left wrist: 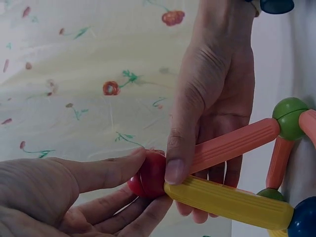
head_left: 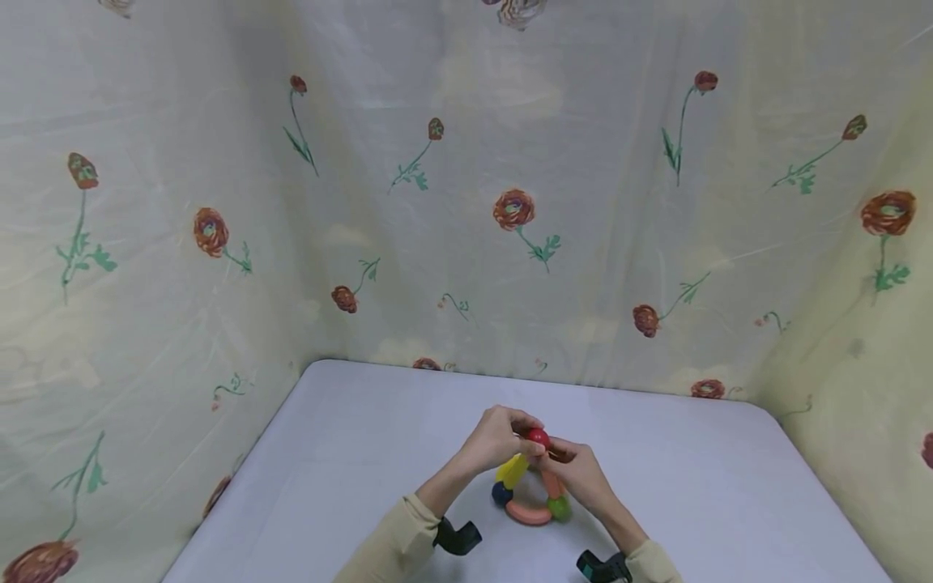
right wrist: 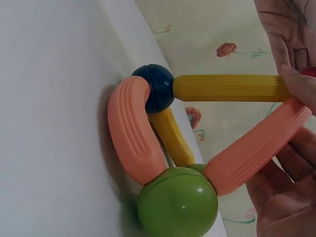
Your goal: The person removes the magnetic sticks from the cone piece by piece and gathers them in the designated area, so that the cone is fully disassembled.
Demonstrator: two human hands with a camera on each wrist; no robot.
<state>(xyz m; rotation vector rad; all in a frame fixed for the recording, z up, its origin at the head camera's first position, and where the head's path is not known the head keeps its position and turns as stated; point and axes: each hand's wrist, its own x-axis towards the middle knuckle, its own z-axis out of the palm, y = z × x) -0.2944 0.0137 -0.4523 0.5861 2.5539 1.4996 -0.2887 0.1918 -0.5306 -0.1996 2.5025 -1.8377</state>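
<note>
My left hand (head_left: 496,441) pinches a red ball (left wrist: 150,175) between thumb and fingers. Beside it, my right hand (head_left: 581,474) has its thumb on the rod ends at the ball, with its fingers behind them. From there a yellow rod (left wrist: 232,203) runs to a dark blue ball (right wrist: 159,88), and a straight coral rod (right wrist: 256,148) slopes to a green ball (right wrist: 177,202). A curved coral rod (right wrist: 132,128) joins the blue and green balls low down. Behind, the right wrist view shows another yellow rod (right wrist: 172,136); a second green ball (left wrist: 271,194) is partly hidden.
The frame of rods stands on a white table (head_left: 364,453). A flower-printed curtain (head_left: 466,243) hangs around its back and sides. Black wrist devices (head_left: 457,537) sit at both cuffs, near the tabletop.
</note>
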